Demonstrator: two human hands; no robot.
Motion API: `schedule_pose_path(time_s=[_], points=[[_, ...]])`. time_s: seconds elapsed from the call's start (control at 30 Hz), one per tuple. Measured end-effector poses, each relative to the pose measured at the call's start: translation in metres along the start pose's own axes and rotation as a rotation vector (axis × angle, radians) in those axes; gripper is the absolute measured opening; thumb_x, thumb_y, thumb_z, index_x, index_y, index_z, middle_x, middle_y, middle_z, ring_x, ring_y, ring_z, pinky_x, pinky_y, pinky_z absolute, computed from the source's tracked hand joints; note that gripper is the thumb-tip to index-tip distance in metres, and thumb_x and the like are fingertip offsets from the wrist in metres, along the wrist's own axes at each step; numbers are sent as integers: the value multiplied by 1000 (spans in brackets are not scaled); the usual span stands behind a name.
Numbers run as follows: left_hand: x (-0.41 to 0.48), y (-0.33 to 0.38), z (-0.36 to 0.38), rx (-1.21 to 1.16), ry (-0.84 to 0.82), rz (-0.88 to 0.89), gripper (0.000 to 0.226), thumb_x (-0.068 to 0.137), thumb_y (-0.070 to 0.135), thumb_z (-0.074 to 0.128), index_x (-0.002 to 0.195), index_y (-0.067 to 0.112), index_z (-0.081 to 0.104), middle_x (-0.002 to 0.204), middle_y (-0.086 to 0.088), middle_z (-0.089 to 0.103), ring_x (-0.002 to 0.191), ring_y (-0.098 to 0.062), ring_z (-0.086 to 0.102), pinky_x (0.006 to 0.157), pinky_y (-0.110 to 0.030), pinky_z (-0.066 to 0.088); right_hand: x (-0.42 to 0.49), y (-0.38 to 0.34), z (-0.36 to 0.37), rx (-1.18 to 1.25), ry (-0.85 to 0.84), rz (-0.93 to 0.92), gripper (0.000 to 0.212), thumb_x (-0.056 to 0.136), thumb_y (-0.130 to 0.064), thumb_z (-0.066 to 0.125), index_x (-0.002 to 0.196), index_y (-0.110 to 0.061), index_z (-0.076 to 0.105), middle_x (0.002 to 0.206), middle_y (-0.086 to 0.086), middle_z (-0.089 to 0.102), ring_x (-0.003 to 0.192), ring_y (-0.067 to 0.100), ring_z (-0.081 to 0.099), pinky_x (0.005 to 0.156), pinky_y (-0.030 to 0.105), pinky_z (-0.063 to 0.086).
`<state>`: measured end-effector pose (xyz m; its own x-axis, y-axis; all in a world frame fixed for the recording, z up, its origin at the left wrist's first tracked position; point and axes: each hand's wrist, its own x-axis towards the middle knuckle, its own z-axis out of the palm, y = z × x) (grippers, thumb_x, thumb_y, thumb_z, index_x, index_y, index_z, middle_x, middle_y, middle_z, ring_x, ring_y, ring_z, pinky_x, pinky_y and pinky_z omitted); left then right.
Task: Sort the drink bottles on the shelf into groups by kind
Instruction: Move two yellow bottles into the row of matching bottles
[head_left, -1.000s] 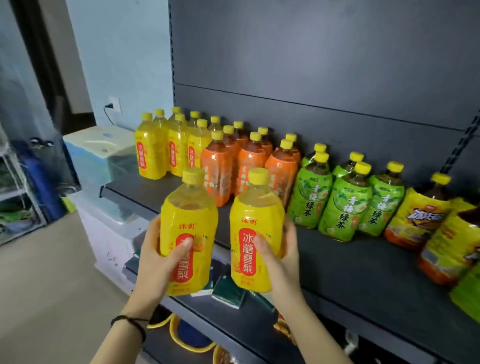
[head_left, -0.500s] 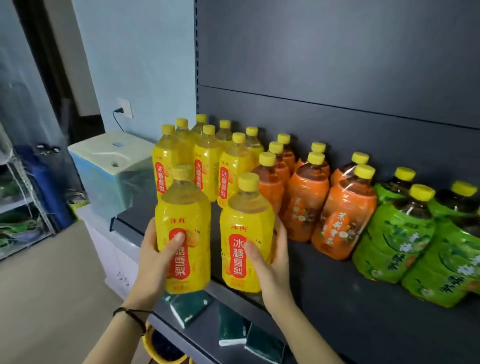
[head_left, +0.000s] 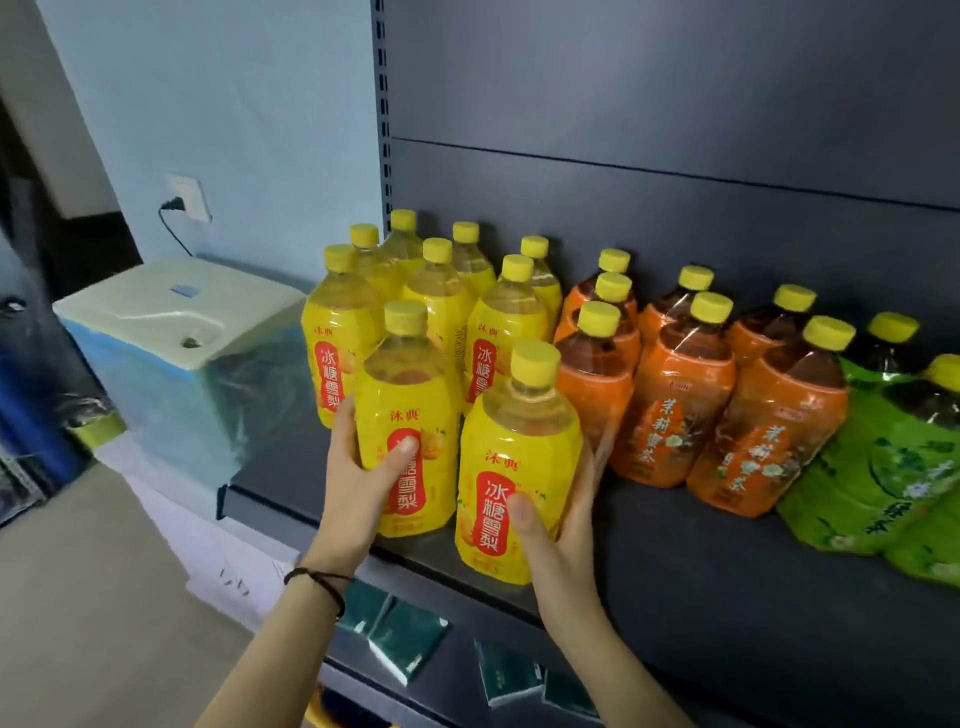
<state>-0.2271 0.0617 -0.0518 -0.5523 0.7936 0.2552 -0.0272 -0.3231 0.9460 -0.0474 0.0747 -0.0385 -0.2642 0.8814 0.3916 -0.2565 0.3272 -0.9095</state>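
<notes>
My left hand (head_left: 358, 483) grips a yellow pear-drink bottle (head_left: 415, 415) with a red label, and my right hand (head_left: 556, 525) grips a second bottle of the same kind (head_left: 519, 462). Both bottles stand upright at the front left of the dark shelf (head_left: 701, 566), just in front of the group of several yellow bottles (head_left: 441, 301). To the right of that group stand several orange-labelled tea bottles (head_left: 675, 400), then green-labelled tea bottles (head_left: 883, 467) at the right edge. All bottles have yellow caps.
A dark back panel (head_left: 649, 93) rises behind the bottles. Left of the shelf sits a white and blue container (head_left: 171, 338) below a wall socket (head_left: 187, 197). Small green packets (head_left: 405, 639) lie on the lower shelf.
Both hands carried their yellow bottles forward and left, up to the yellow group at the shelf's left end. The view swung left, and the bottles at the far right are out of frame.
</notes>
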Motion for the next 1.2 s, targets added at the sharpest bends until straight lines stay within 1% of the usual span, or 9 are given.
schedule_pose_path(time_s=[0.1, 0.23, 0.47, 0.6, 0.7, 0.8, 0.9, 1.0, 1.2], points=[[11, -6, -8, 29, -85, -10, 102, 50, 69, 79, 137, 36, 37, 131, -3, 57, 112, -19, 63, 81, -33, 57, -2, 7, 7, -14, 54, 35, 80, 56, -71, 74, 122, -75, 30, 134, -36, 45, 125, 4, 53, 95, 30, 52], [24, -11, -24, 157, -150, 40, 82, 58, 72, 73, 130, 43, 44, 135, -4, 51, 122, -24, 55, 96, -52, 49, -4, 7, 22, -62, 107, 43, 75, 62, -68, 71, 122, -75, 27, 127, -50, 41, 121, -10, 50, 92, 18, 50], [34, -5, -40, 192, -161, 56, 84, 62, 65, 72, 134, 30, 45, 127, 4, 60, 115, -16, 59, 94, -50, 51, -1, 17, 40, -105, 131, 87, 80, 61, -71, 72, 124, -74, 23, 147, -19, 40, 127, 0, 49, 96, 21, 48], [41, -2, -41, 295, -141, 97, 88, 67, 66, 68, 140, 24, 41, 133, 2, 51, 121, -17, 52, 100, -47, 47, 10, 20, 46, -169, 143, 98, 79, 58, -76, 69, 121, -75, 21, 147, -18, 36, 125, -8, 47, 88, 11, 46], [50, 4, -38, 374, -142, 149, 90, 70, 60, 70, 143, 21, 36, 133, 5, 38, 126, -17, 43, 105, -42, 42, 16, 22, 50, -250, 204, 52, 86, 62, -78, 64, 131, -66, 15, 148, -27, 28, 132, -10, 37, 93, 7, 41], [56, 6, -35, 377, -164, 167, 93, 66, 65, 72, 141, 28, 31, 136, 2, 44, 121, -17, 50, 97, -43, 49, 14, 27, 52, -312, 272, 15, 85, 70, -74, 61, 139, -62, 13, 151, -26, 26, 138, 0, 33, 108, 27, 39], [50, 7, -34, 371, -141, 157, 90, 65, 63, 71, 139, 28, 33, 135, 2, 51, 119, -16, 53, 94, -44, 51, 7, 33, 48, -374, 350, 20, 73, 79, -69, 56, 142, -58, 19, 153, -15, 32, 139, 11, 36, 110, 48, 39], [42, 2, -39, 408, -117, 170, 83, 71, 48, 75, 140, 25, 34, 137, 1, 48, 124, -17, 48, 97, -46, 49, 2, 39, 45, -422, 382, 32, 66, 84, -68, 49, 143, -54, 23, 152, -12, 33, 139, 11, 36, 109, 49, 39], [33, -12, -47, 442, -101, 122, 75, 75, 35, 77, 139, 21, 41, 135, -3, 49, 117, -18, 53, 94, -44, 52, 4, 44, 60, -374, 361, 25, 81, 82, -69, 49, 148, -48, 7, 158, -11, 20, 143, 10, 28, 114, 45, 34]])
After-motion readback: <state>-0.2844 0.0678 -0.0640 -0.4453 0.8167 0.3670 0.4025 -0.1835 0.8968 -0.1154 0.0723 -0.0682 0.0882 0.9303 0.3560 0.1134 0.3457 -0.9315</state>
